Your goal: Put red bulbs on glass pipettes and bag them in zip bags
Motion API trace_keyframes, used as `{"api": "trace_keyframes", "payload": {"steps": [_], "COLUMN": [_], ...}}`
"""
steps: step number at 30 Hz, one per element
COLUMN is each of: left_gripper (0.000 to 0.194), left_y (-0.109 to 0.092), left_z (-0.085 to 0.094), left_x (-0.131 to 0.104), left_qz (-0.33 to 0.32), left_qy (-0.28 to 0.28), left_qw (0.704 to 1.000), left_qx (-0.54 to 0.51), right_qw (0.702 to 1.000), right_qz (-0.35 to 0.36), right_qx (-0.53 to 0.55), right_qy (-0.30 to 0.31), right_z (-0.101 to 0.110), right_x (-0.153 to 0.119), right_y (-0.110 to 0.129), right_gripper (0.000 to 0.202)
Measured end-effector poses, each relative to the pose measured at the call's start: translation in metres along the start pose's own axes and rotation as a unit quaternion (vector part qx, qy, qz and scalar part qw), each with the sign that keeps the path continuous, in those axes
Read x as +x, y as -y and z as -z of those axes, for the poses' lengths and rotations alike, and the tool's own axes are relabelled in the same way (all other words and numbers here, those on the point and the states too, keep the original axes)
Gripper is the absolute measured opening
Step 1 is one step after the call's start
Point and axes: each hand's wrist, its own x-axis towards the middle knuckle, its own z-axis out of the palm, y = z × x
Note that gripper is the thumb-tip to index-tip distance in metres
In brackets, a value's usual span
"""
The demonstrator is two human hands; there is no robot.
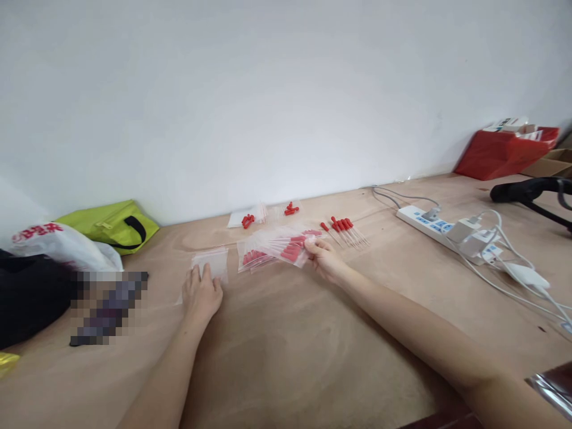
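My right hand (324,259) pinches the edge of a clear plastic bag (290,244) that has red-tipped droppers inside. Beneath and left of it lie more filled bags (252,258). My left hand (201,293) rests with fingers spread on a stack of flat, clear zip bags (214,262). Beyond my right hand, several loose droppers with red rubber bulbs (343,224) and thin clear stems lie side by side. Near the wall are two small groups of red bulbs, one on the left (248,221) and one on the right (291,208), on or in clear plastic.
At the right, a white power strip (424,223) carries plugged-in chargers and trailing cables. A red bag (500,152) and a black stand (527,190) lie farther right. On the left are a lime-green bag (102,223), a white plastic bag (75,247) and a dark cloth item (36,298).
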Motion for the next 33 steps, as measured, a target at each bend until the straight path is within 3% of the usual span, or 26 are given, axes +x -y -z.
{"api": "trace_keyframes", "payload": {"steps": [3, 7, 11, 13, 14, 16, 18, 20, 23, 26, 29, 31, 33], "left_gripper": [0.045, 0.042, 0.034, 0.03, 0.03, 0.035, 0.043, 0.057, 0.073, 0.07, 0.068, 0.061, 0.048], "left_y": [0.0, -0.009, -0.022, -0.031, -0.036, -0.045, -0.051, -0.055, -0.057, -0.063, -0.076, -0.085, -0.092], "left_z": [0.003, 0.018, 0.035, 0.037, 0.037, 0.033, 0.026, 0.02, 0.019, 0.031, 0.046, 0.051, 0.048], "left_x": [-0.004, -0.013, -0.029, -0.04, -0.047, -0.061, -0.073, -0.083, -0.093, -0.099, -0.099, -0.096, -0.091], "left_qz": [0.006, 0.015, -0.068, -0.11, -0.138, -0.213, -0.23, -0.208, -0.226, -0.307, -0.404, -0.453, -0.467], "left_qy": [0.104, 0.18, 0.258, 0.259, 0.251, 0.21, 0.152, 0.142, 0.179, 0.208, 0.236, 0.233, 0.208], "left_qw": [0.993, 0.98, 0.961, 0.958, 0.956, 0.952, 0.961, 0.968, 0.953, 0.917, 0.863, 0.832, 0.823], "left_qx": [0.047, 0.082, 0.068, 0.059, 0.057, 0.058, 0.027, -0.021, -0.09, -0.146, -0.19, -0.219, -0.249], "right_qw": [0.998, 0.995, 0.994, 0.993, 0.985, 0.927, 0.831, 0.737, 0.655, 0.624, 0.619, 0.617, 0.621], "right_qz": [-0.02, -0.034, -0.043, -0.023, 0.012, 0.124, 0.205, 0.216, 0.163, 0.103, 0.051, 0.035, 0.049], "right_qx": [0.02, 0.012, -0.012, -0.063, -0.147, -0.344, -0.507, -0.62, -0.709, -0.747, -0.759, -0.764, -0.761], "right_qy": [-0.059, -0.089, -0.098, -0.096, -0.09, -0.084, -0.1, -0.16, -0.207, -0.204, -0.194, -0.187, -0.178], "right_z": [-0.029, -0.052, -0.045, -0.029, -0.019, 0.005, 0.03, 0.05, 0.068, 0.07, 0.062, 0.058, 0.058], "right_x": [0.021, 0.035, 0.026, 0.017, 0.012, 0.006, 0.005, 0.01, 0.023, 0.035, 0.039, 0.037, 0.031], "right_y": [-0.014, -0.03, -0.041, -0.042, -0.04, -0.03, -0.013, 0.004, 0.022, 0.028, 0.028, 0.028, 0.028], "right_gripper": [0.018, 0.017, 0.018, 0.016, 0.013, 0.006, 0.004, 0.014, 0.026, 0.03, 0.032, 0.036, 0.042]}}
